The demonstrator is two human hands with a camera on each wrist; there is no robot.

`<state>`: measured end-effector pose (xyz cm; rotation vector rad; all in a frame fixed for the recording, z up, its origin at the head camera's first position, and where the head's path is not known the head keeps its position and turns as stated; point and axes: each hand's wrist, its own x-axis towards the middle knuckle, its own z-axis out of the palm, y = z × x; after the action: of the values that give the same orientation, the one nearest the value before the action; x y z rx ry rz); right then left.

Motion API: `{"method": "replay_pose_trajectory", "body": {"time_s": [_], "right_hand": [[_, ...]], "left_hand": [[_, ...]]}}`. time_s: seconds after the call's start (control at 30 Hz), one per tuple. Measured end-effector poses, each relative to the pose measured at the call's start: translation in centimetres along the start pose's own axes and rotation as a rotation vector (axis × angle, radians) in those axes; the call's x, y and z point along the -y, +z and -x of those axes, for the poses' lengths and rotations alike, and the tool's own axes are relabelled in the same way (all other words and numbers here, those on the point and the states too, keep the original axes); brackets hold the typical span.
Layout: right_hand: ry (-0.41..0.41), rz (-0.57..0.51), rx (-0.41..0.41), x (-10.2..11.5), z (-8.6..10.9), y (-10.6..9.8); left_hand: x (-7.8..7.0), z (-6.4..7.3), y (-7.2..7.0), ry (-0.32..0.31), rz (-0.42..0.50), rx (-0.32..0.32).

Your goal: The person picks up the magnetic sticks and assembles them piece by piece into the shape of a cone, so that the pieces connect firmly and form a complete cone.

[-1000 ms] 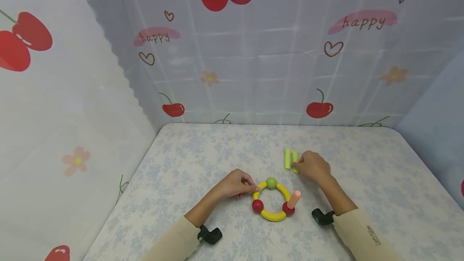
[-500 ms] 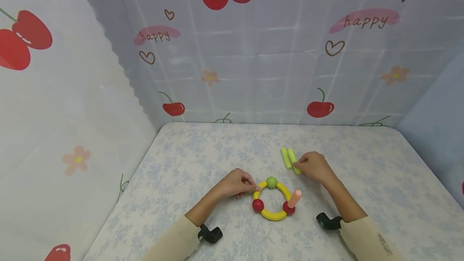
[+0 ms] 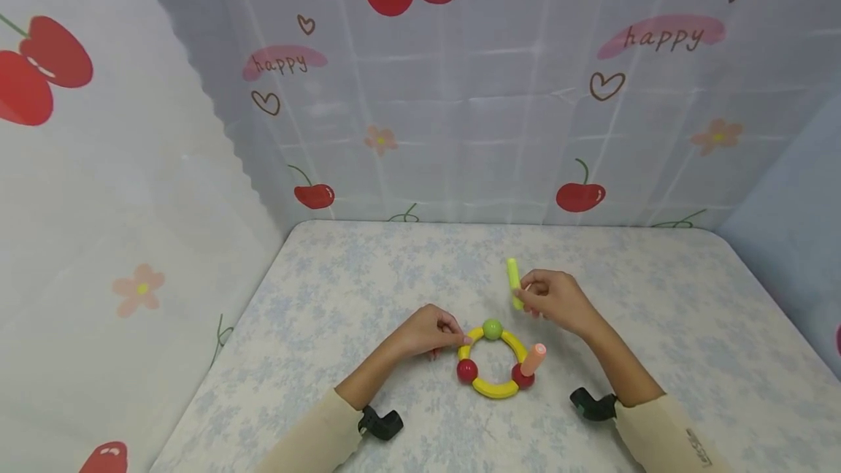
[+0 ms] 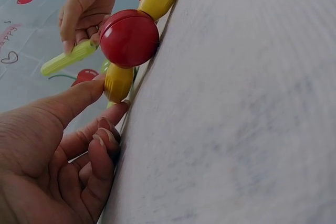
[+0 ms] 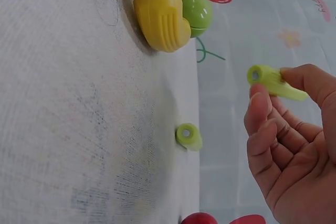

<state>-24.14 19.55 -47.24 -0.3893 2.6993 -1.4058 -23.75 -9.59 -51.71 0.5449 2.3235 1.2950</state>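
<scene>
- The right hand (image 3: 555,301) has its thumb and fingertips closed together on a lime-green rod (image 5: 275,82), held above the bench (image 3: 394,261), beyond the ring.
- A second lime-green rod (image 5: 189,136) lies on the bench, below that hand in the right wrist view.
- The left hand (image 3: 427,331) pinches the left yellow arc (image 4: 118,83) between thumb and index finger; its other fingers curl loosely.
- The ring (image 3: 496,390) lies flat on the bench: three yellow arcs joined by a green ball (image 3: 492,328), a left red ball (image 3: 467,371) and a right red ball (image 3: 523,378).
- An orange rod (image 3: 534,360) rises from the right red ball.
</scene>
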Motion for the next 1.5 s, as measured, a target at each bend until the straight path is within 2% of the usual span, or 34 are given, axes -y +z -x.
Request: {"method": "replay_pose_trajectory", "body": {"time_s": [0.23,0.4,0.67,0.83,1.33,1.5], "right_hand": [[-0.133,-0.048,0.089,0.2,0.0,0.6],[-0.176,-0.039,0.082,0.7,0.2,0.8],[-0.271,0.04,0.08,0.5,0.2,1.4],[-0.322,0.038,0.093,0.5,0.3,1.8],[-0.344,0.055,0.111,0.0,0.1,2.2],[-0.312,0.062,0.176,-0.1,0.0,1.8]], "left_hand": [[0.0,-0.1,-0.2,0.005,0.003,-0.008],[0.0,-0.1,-0.2,0.009,0.002,-0.007],[0.2,-0.2,-0.1,0.019,0.0,-0.009],[0.3,-0.2,-0.1,0.029,0.006,-0.005],[0.1,-0.2,0.0,0.027,0.004,-0.006],[-0.1,-0.1,-0.6,0.029,-0.001,0.05]]}}
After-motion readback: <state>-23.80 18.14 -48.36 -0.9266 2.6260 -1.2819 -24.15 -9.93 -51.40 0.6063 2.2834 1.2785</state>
